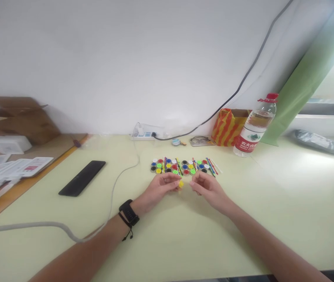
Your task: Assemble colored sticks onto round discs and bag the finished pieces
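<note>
In the middle of the table my left hand (161, 188) pinches a small yellow plastic piece (181, 183) between thumb and fingertips; its exact kind is too small to make out. My right hand (209, 190) is just to the right of it, apart from the piece. Its fingers are curled, with thumb and fingertips close together, and whether anything is between them is hidden. Just beyond both hands lie rows of small round discs (174, 167) in several colours. Thin coloured sticks (213, 166) lie between and beside these rows.
A water bottle (255, 127) stands at the back right beside a striped bag (227, 127). Glasses (202, 141) and a power strip (143, 132) lie along the wall. A black slab (82, 178), a grey cable (112, 192), papers (29, 166) and a cardboard box (29, 119) are leftward.
</note>
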`<state>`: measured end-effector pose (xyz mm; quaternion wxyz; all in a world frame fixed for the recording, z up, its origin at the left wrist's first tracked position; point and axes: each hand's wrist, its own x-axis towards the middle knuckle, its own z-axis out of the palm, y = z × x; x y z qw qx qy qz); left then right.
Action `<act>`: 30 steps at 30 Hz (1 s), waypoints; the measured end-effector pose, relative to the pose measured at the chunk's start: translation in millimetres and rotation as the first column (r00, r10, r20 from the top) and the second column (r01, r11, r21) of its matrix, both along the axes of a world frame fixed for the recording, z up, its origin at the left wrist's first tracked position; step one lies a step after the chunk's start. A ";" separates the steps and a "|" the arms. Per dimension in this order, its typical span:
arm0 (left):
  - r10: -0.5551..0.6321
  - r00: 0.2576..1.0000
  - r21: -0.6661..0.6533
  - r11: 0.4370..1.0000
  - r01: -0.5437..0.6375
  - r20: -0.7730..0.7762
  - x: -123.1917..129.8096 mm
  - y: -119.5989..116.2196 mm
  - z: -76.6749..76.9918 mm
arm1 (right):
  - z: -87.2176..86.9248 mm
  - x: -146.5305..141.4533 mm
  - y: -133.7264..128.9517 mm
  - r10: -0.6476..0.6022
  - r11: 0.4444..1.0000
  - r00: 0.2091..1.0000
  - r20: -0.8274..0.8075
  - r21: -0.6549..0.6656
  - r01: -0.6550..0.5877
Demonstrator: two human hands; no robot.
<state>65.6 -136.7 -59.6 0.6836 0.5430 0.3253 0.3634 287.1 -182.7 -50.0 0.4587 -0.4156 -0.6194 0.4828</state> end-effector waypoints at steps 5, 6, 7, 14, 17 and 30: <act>-0.027 0.997 -0.108 0.994 0.035 0.076 -1.1 2.7 -1.1 | -2.5 1.8 2.8 -0.004 1.000 1.000 0.013 0.019 0.003; -0.028 0.995 -0.129 0.991 0.040 0.097 -1.5 3.7 -1.1 | -2.9 3.7 3.9 -0.015 1.000 1.000 0.010 0.015 0.015; -0.026 0.993 -0.151 0.988 0.044 0.119 -2.0 4.7 -0.8 | -3.4 5.7 5.0 -0.028 1.000 1.000 0.006 0.010 0.028; 0.021 0.964 -0.286 0.957 0.057 0.263 -6.3 9.0 5.1 | -5.0 13.5 9.7 -0.122 0.992 0.992 0.007 0.004 0.122; 0.053 0.950 -0.335 0.941 0.056 0.309 -7.7 9.2 7.7 | -3.3 12.9 9.4 -0.132 0.991 0.991 0.008 -0.007 0.132; -0.023 0.942 -0.359 0.921 0.150 0.334 -11.0 8.9 9.3 | 2.6 13.3 8.9 -0.174 0.984 0.985 0.001 -0.034 0.174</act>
